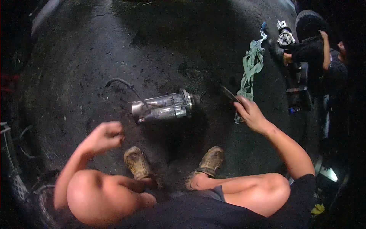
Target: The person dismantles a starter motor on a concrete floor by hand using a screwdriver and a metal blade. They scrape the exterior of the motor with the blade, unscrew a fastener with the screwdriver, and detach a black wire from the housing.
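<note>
A silver cylindrical starter motor [163, 108] lies on the dark floor in front of me, with a bent dark hose or cable [126, 84] reaching from it toward the upper left. My right hand [249, 114] grips a thin, flat, dark metal tool [229, 92] to the right of the motor, over the lower end of a crumpled pale green cloth [251, 65]. My left hand [107, 134] hangs left of and below the motor, slightly blurred, fingers curled closed; whether they hold anything is hidden. It does not touch the motor.
At the upper right another person [333, 68] works beside a silver metal part with a pulley [285, 38]. A dark case [299, 95] lies below them. A pale metal frame [7, 141] stands at the left edge, and a yellow object [317, 209] lies at lower right. My shoes flank the floor before me.
</note>
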{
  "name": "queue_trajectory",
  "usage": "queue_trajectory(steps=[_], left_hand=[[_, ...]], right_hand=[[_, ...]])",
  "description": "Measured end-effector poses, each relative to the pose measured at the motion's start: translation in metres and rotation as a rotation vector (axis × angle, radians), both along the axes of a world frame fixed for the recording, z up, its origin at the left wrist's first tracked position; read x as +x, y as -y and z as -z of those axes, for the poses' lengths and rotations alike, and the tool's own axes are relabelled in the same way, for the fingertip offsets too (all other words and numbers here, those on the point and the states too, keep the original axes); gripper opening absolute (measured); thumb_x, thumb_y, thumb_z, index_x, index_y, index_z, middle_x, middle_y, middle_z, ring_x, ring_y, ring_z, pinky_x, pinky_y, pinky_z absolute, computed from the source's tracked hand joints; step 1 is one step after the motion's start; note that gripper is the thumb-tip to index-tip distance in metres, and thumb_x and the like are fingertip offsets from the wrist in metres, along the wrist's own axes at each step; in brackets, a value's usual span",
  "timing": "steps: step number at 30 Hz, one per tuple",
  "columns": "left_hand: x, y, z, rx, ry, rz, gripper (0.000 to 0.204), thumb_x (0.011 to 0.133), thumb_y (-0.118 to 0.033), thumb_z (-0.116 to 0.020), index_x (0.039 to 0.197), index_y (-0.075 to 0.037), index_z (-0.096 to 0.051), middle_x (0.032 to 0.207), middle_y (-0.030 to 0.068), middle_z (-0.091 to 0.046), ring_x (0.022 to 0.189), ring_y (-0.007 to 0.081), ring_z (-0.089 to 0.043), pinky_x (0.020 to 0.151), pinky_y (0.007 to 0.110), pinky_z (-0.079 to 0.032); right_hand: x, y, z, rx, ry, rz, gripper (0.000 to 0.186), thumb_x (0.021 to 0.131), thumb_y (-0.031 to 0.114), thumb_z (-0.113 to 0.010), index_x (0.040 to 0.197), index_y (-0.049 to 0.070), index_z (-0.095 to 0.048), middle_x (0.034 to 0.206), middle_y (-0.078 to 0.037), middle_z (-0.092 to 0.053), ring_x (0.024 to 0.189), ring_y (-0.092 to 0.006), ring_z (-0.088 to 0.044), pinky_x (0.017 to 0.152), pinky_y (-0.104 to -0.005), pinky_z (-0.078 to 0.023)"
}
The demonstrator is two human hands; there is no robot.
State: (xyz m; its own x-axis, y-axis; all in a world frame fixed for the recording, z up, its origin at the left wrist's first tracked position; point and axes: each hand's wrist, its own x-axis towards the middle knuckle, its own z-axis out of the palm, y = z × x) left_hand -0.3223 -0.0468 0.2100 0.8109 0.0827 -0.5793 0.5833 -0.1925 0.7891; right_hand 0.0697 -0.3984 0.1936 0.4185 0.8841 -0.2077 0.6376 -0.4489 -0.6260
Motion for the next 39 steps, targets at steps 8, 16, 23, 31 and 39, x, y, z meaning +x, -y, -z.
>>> queue_trajectory(steps=[8, 16, 23, 31, 39], left_hand=[[-0.231, 0.038, 0.137, 0.159, -0.452, -0.564, 0.032, 0.092, -0.019, -0.068, 0.073, -0.004, -0.047, 0.066, -0.0024, -0.047, 0.067, 0.0083, -0.044, 0.058, 0.031, -0.036], [-0.215, 0.098, 0.128, 0.18, -0.747, -0.495, 0.026, 0.1, -0.019, -0.067, 0.086, 0.002, -0.059, 0.072, 0.0006, -0.057, 0.07, 0.0095, -0.05, 0.064, 0.03, -0.042], [-0.186, 0.105, 0.138, 0.122, -0.648, -0.525, 0.021, 0.101, -0.015, -0.063, 0.093, 0.003, -0.062, 0.076, 0.0053, -0.064, 0.072, 0.0129, -0.058, 0.069, 0.032, -0.048], [-0.186, 0.122, 0.145, 0.095, -0.648, -0.476, 0.024, 0.1, -0.019, -0.065, 0.091, 0.003, -0.06, 0.075, 0.0081, -0.064, 0.069, 0.0143, -0.06, 0.067, 0.035, -0.05], [-0.19, 0.117, 0.145, 0.09, -0.684, -0.484, 0.024, 0.099, -0.02, -0.065, 0.091, 0.002, -0.061, 0.073, 0.0078, -0.062, 0.069, 0.0134, -0.061, 0.066, 0.033, -0.049]], right_hand=[[0.017, 0.067, 0.045, -0.405, -0.272, 0.279, 0.033, 0.106, 0.023, -0.055, 0.13, 0.001, -0.052, 0.087, -0.016, -0.07, 0.082, -0.0345, -0.07, 0.077, -0.045, -0.053], [0.011, 0.026, 0.055, -0.543, -0.402, 0.11, 0.034, 0.105, 0.03, -0.057, 0.125, 0.003, -0.054, 0.092, -0.018, -0.07, 0.086, -0.0369, -0.069, 0.077, -0.0443, -0.052], [0.008, -0.002, 0.079, -0.424, -0.374, -0.004, 0.04, 0.106, 0.03, -0.054, 0.138, 0.004, -0.055, 0.116, -0.023, -0.07, 0.109, -0.0421, -0.068, 0.09, -0.0471, -0.054], [0.009, -0.029, 0.099, -0.149, -0.489, -0.027, 0.048, 0.104, 0.022, -0.057, 0.15, 0.013, -0.051, 0.13, -0.021, -0.068, 0.118, -0.0406, -0.066, 0.1, -0.0444, -0.052], [0.001, -0.018, 0.078, -0.269, -0.43, -0.11, 0.046, 0.103, 0.021, -0.057, 0.148, 0.016, -0.055, 0.125, -0.017, -0.071, 0.112, -0.0365, -0.069, 0.097, -0.0426, -0.054]])
